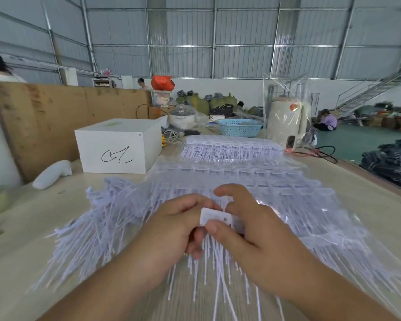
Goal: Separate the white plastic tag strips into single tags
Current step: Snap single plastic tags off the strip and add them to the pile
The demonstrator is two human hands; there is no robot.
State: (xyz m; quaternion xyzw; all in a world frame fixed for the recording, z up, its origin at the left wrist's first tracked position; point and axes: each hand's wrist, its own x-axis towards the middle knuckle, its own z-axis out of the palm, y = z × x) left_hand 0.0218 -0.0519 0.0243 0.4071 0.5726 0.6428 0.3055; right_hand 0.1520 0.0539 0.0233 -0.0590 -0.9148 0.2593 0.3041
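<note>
Both hands met over the pale wooden desk (21, 239): left hand (171, 230) and right hand (248, 225) pinched one small white rectangular plastic tag (214, 217), above the heap of white plastic tag strips (116, 216).

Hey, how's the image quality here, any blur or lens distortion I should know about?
Head view: wide-angle lens bows the roof beams and table edges; the loose tags smear with motion blur toward the lower corners; both hands, left hand and right hand, and the pinched tag are fairly sharp; soft even light, glare on the plastic bags.
</note>
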